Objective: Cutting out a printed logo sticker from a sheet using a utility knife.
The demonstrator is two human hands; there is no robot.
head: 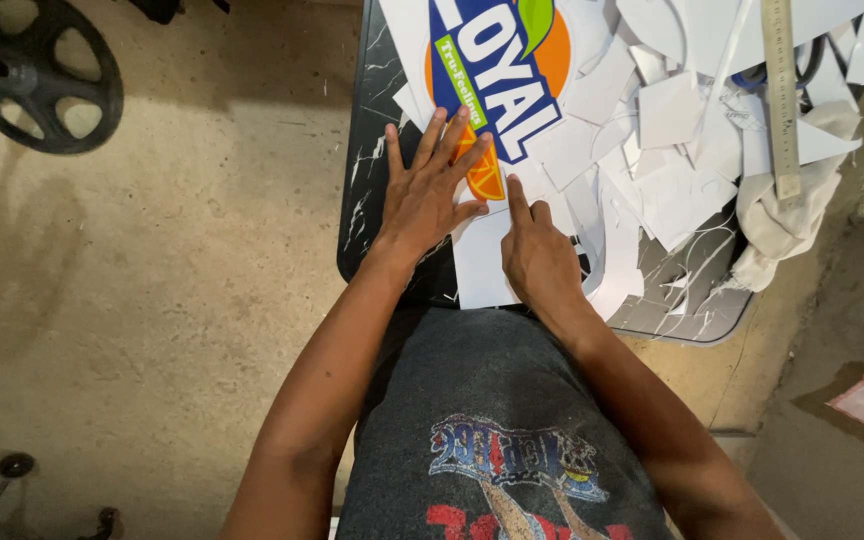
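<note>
Left hand (427, 195) flat, fingers spread, pressing printed sticker sheet (497, 80) onto dark marbled worktop (367, 190). Right hand (537, 255) just beside, index finger extended onto sheet's white lower edge, other fingers curled. White paper offcuts (672, 150) piled right of sheet; steel ruler (780, 95) lying across them, cloth (782, 225) at worktop edge.

dark grey tee (492, 400) w/ blue-red printed graphic on front, arms bare, no sleeves visible.

Ruler (781, 95) atop scraps (672, 150), right of sticker (497, 70)
</note>
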